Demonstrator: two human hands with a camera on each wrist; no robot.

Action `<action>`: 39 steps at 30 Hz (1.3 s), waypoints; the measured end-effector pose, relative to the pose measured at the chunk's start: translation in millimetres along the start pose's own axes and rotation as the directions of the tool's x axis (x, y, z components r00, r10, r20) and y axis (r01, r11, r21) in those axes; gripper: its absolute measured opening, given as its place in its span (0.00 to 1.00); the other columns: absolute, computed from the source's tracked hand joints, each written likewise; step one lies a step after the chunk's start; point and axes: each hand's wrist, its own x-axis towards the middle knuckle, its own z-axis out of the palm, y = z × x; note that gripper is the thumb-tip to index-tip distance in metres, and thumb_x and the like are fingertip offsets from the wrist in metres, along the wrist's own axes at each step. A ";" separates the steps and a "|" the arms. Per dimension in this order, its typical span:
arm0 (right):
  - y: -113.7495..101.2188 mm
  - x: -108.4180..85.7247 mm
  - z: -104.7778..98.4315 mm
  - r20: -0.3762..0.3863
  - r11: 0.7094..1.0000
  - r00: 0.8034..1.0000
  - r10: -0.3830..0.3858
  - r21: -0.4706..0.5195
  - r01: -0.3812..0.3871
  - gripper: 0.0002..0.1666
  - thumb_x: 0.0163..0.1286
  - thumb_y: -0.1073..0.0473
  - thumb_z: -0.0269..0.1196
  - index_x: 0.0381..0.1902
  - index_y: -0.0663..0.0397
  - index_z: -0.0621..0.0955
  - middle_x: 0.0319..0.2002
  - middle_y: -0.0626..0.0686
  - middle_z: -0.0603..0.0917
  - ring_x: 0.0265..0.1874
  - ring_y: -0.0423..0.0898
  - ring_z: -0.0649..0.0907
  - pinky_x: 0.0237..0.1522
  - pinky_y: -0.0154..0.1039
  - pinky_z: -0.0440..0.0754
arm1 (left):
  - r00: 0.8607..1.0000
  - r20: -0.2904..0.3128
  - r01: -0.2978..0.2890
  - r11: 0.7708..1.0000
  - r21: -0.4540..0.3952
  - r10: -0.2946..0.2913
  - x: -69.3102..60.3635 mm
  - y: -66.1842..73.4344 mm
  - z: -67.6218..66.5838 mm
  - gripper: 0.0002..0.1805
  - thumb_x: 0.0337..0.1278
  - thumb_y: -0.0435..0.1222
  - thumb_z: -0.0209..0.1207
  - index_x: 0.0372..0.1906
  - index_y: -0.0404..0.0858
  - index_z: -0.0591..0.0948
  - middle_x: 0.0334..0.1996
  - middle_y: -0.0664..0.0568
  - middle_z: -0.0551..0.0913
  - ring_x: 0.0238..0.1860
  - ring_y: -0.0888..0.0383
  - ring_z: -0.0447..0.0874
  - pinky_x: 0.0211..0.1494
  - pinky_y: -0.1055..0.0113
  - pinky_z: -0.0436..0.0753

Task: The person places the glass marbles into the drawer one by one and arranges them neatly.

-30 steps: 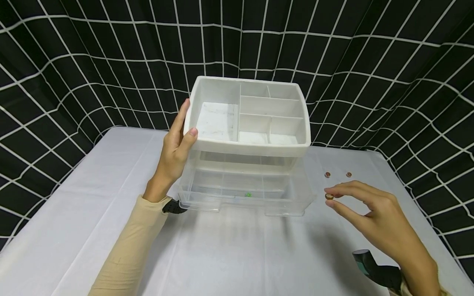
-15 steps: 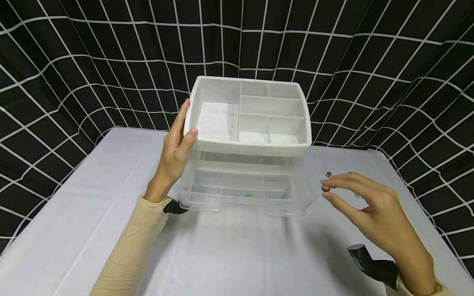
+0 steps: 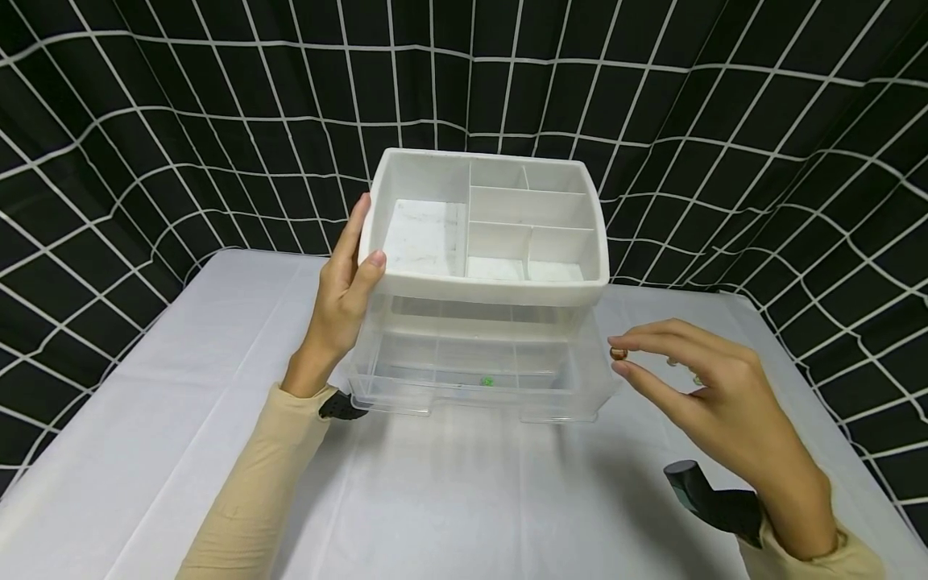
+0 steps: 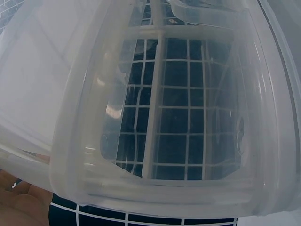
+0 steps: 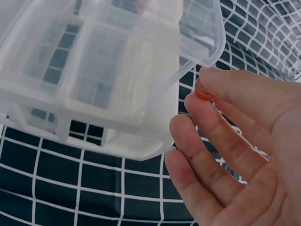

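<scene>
A white organizer (image 3: 532,208) with a divided top tray stands mid-table, its clear drawer (image 3: 406,395) pulled out below. A small green piece (image 3: 487,382) lies in that drawer. My left hand (image 3: 337,298) grips the organizer's left side, thumb over the top rim. My right hand (image 3: 714,395) pinches a small shiny copper-brown bead (image 3: 619,354) between thumb and index finger, just right of the drawer. In the right wrist view the bead (image 5: 203,90) looks orange, the other fingers loosely bent beside the clear plastic. Part of my left hand (image 4: 23,207) shows low in the left wrist view.
White cloth covers the table (image 3: 464,491). Two small shiny pieces show behind my right hand, one a bead-like piece (image 3: 672,362), both partly hidden by the fingers. A black curtain (image 3: 435,89) with white grid lines encloses the back and sides.
My right hand has moved left and slightly up with the bead, nearing the drawer's right side. The small pieces behind it are now mostly covered. The left hand and organizer stay put.
</scene>
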 end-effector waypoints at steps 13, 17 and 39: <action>-9.4 16.3 8.3 0.094 0.998 0.995 -0.030 0.066 0.024 0.22 0.49 0.73 0.74 0.43 0.51 0.88 0.40 0.47 0.88 0.45 0.30 0.82 0.51 0.18 0.75 | 1.000 0.002 -0.006 1.000 0.000 0.006 0.4 -0.5 0.1 0.34 0.71 0.33 0.44 0.79 0.38 0.51 0.79 0.52 0.55 0.76 0.56 0.58 0.75 0.69 0.62; -11.8 21.0 11.7 0.114 0.996 0.991 -0.066 0.074 0.058 0.23 0.49 0.73 0.74 0.43 0.48 0.88 0.39 0.43 0.88 0.42 0.32 0.83 0.46 0.18 0.76 | 1.000 0.003 -0.004 1.000 -0.004 0.004 0.5 -0.7 0.6 0.34 0.71 0.33 0.44 0.79 0.39 0.51 0.79 0.53 0.55 0.76 0.57 0.58 0.76 0.69 0.62; -11.0 39.9 27.4 0.291 0.993 0.952 -0.092 0.093 0.068 0.14 0.56 0.67 0.73 0.40 0.49 0.88 0.37 0.41 0.90 0.28 0.30 0.76 0.24 0.22 0.69 | 1.000 0.006 -0.011 1.000 -0.018 0.011 0.7 -0.5 -0.2 0.35 0.71 0.32 0.44 0.79 0.38 0.51 0.79 0.51 0.54 0.77 0.56 0.56 0.76 0.69 0.61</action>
